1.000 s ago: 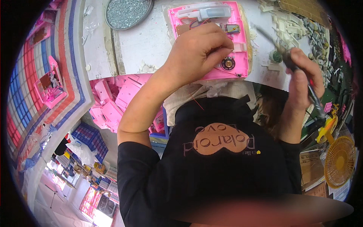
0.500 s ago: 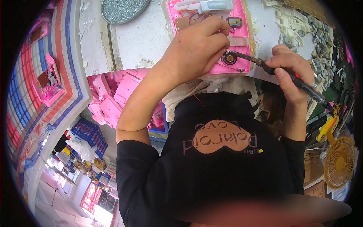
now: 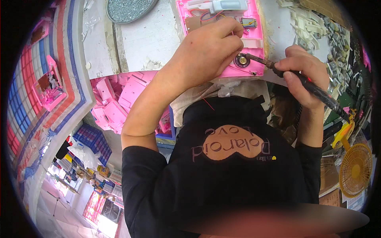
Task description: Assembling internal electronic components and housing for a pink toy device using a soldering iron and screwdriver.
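Note:
A pink plastic housing (image 3: 235, 72) lies at the top middle, with wires, a small motor (image 3: 249, 22) and a white part with a pale window (image 3: 230, 5) in its far half. Near its close edge sits a small round black speaker (image 3: 242, 60). My right hand (image 3: 303, 73) grips a black-handled soldering iron (image 3: 317, 92); its tip is at the speaker's upper rim. My left hand (image 3: 212, 49) reaches over the housing, its thumb and fingers pinched just above the speaker. Whatever lies between those fingertips is too small or hidden to tell.
A round tray of small screws (image 3: 130, 8) stands at the far left. Pink plastic shells (image 3: 119, 99) are heaped below the table's near edge. White plastic pieces (image 3: 307, 23) and small grey metal parts (image 3: 337, 69) lie to the right, above a yellow fan (image 3: 355, 170).
The pink housing and speaker have shifted slightly to the right. The soldering iron and my right hand have moved a little left. My left hand stays pinched, nearly in place.

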`<state>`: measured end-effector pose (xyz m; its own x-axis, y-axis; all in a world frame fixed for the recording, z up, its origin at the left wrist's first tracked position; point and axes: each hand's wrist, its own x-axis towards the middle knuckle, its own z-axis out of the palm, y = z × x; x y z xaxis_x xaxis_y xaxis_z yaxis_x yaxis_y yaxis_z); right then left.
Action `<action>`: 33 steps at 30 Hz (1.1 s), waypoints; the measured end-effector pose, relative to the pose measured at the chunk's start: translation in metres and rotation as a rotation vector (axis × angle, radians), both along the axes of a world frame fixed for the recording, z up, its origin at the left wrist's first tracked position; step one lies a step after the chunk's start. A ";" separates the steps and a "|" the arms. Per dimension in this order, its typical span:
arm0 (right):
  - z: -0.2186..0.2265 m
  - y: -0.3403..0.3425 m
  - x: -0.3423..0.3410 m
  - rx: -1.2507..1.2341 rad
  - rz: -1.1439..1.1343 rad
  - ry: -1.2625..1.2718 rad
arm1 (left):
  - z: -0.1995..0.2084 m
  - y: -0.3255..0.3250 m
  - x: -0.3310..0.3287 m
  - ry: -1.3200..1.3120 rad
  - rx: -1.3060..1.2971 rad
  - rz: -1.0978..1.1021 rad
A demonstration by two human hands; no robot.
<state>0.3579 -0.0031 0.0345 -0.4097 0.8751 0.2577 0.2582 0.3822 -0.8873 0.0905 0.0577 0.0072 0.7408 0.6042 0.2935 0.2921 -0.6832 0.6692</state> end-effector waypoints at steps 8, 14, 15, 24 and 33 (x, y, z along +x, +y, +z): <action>0.005 -0.011 0.015 0.056 -0.114 0.110 | -0.001 0.001 -0.001 0.017 0.001 0.003; -0.001 -0.020 0.027 0.062 -0.161 0.139 | 0.002 -0.001 -0.003 0.002 -0.066 0.010; -0.001 -0.020 0.027 0.070 -0.167 0.136 | 0.002 -0.001 -0.002 -0.009 -0.063 0.008; -0.001 -0.017 0.026 0.049 -0.130 0.166 | -0.007 0.000 0.000 -0.063 0.032 0.017; 0.002 -0.010 0.012 0.053 -0.057 0.087 | -0.003 -0.006 0.001 0.000 0.066 0.031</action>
